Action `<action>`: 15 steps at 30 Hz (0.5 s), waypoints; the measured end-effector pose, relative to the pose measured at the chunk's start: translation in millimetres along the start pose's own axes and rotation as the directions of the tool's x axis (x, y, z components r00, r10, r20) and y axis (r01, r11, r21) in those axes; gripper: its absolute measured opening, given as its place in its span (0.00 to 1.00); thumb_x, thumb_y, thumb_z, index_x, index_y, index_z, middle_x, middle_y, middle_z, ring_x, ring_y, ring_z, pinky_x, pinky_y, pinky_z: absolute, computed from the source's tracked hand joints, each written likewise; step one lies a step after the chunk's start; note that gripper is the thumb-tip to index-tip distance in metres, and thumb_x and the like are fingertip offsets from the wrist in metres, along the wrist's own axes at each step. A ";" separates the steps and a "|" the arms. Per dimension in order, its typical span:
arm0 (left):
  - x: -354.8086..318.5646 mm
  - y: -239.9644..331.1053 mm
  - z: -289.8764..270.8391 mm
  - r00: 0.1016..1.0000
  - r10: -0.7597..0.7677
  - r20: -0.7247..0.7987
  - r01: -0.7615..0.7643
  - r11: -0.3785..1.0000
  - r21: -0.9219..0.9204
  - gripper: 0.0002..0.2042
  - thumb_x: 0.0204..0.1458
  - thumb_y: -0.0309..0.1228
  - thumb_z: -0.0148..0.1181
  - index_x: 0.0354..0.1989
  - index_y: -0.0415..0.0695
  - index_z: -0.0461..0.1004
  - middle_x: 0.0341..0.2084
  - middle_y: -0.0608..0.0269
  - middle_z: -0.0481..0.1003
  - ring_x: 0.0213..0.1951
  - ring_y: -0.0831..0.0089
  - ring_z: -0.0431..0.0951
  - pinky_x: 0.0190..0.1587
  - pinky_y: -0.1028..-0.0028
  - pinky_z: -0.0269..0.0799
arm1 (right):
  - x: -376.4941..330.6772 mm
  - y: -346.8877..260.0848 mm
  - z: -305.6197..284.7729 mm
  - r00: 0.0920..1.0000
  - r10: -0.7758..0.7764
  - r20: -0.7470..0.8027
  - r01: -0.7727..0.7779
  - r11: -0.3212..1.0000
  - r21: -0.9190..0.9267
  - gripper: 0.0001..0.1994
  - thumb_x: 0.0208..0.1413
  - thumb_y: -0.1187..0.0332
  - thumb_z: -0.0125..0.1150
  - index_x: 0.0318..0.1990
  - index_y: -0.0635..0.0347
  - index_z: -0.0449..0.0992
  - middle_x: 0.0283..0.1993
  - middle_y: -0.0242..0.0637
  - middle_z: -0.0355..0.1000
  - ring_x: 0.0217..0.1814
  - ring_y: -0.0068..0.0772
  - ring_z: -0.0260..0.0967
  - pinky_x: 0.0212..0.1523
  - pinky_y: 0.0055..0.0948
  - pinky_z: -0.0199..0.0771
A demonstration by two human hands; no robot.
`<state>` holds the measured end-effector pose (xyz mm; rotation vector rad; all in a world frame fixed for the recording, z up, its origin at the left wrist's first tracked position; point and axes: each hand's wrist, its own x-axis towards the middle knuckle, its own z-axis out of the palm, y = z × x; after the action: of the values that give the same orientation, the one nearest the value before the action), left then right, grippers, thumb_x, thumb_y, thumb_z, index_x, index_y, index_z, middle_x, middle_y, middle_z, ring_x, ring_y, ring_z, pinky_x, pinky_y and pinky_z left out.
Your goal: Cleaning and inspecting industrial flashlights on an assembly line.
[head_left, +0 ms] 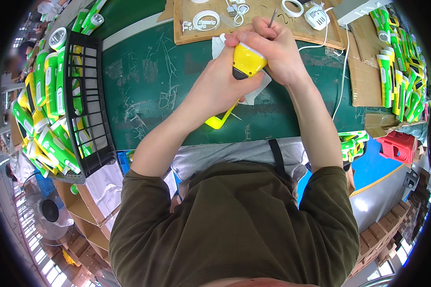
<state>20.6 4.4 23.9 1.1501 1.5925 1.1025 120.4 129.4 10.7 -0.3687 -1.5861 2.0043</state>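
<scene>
At twelve o'clock over the green table point(148, 76), the left hand point(220, 83) grips a yellow handheld device point(246, 61) while the right hand point(277, 50) pinches a thin tool point(272, 18), so assembly looks mid-way, with finished green-and-yellow units filling the black crate point(93, 119) at nine o'clock.

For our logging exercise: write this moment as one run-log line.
left hand: holds yellow device | right hand: thin metal tool | black crate: left
</scene>
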 end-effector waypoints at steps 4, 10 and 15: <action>1.4 1.8 0.4 0.999 -0.037 -0.021 0.038 0.997 0.059 0.21 0.49 0.34 0.63 0.45 0.37 0.63 0.28 0.62 0.73 0.19 0.75 0.75 0.23 0.76 0.71 | 0.0 0.3 0.9 0.999 -0.003 -0.034 0.001 0.999 -0.036 0.19 0.53 0.74 0.60 0.23 0.52 0.52 0.38 0.46 0.76 0.46 0.33 0.74 0.50 0.32 0.74; 1.3 4.3 2.5 0.997 -0.072 -0.034 0.076 0.987 0.140 0.30 0.46 0.39 0.62 0.53 0.34 0.58 0.25 0.54 0.77 0.22 0.67 0.79 0.29 0.72 0.75 | -2.5 0.0 0.6 0.998 0.011 -0.054 -0.015 0.997 -0.078 0.18 0.54 0.71 0.60 0.24 0.53 0.53 0.39 0.47 0.76 0.44 0.31 0.74 0.47 0.28 0.75; 4.2 -1.0 -0.2 0.993 0.111 0.029 -0.111 0.994 0.013 0.27 0.53 0.40 0.57 0.56 0.39 0.58 0.36 0.50 0.77 0.26 0.69 0.79 0.29 0.72 0.76 | -4.1 -4.0 -0.4 0.992 -0.108 -0.060 0.104 0.992 -0.073 0.15 0.58 0.63 0.57 0.25 0.57 0.60 0.42 0.46 0.76 0.42 0.26 0.73 0.43 0.25 0.75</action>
<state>19.4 8.2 22.3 1.2719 1.5328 1.1429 125.0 127.9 13.9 -0.3636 -1.6052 1.8436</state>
